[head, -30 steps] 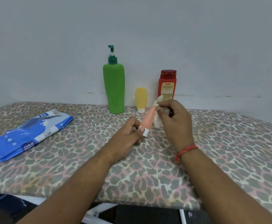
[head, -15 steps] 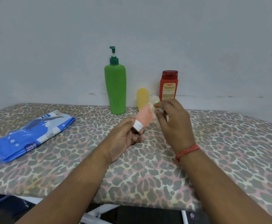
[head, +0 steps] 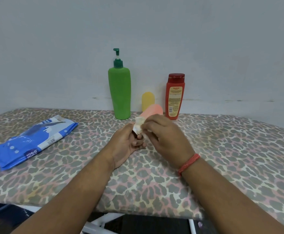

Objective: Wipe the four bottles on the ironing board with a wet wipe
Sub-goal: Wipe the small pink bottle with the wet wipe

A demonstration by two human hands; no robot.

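Note:
My left hand (head: 127, 144) grips the cap end of a small peach-orange bottle (head: 153, 110), which tilts up and away above the ironing board (head: 222, 149). My right hand (head: 165, 137) pinches a crumpled white wet wipe (head: 138, 124) against the bottle's lower end, near the cap. Behind them, along the wall, stand a tall green pump bottle (head: 120, 93), a small yellow bottle (head: 148, 100) and a red bottle (head: 175, 97) with a label. The peach bottle partly hides the yellow one.
A blue pack of wet wipes (head: 31, 141) lies on the left of the leopard-print board. A pale wall runs close behind the bottles. The board's near edge and white metal frame (head: 104, 222) show below my forearms.
My right hand has slid the wipe down the peach bottle from its far end to the cap end. The bottle's rounded top now shows bare; my left hand keeps its hold.

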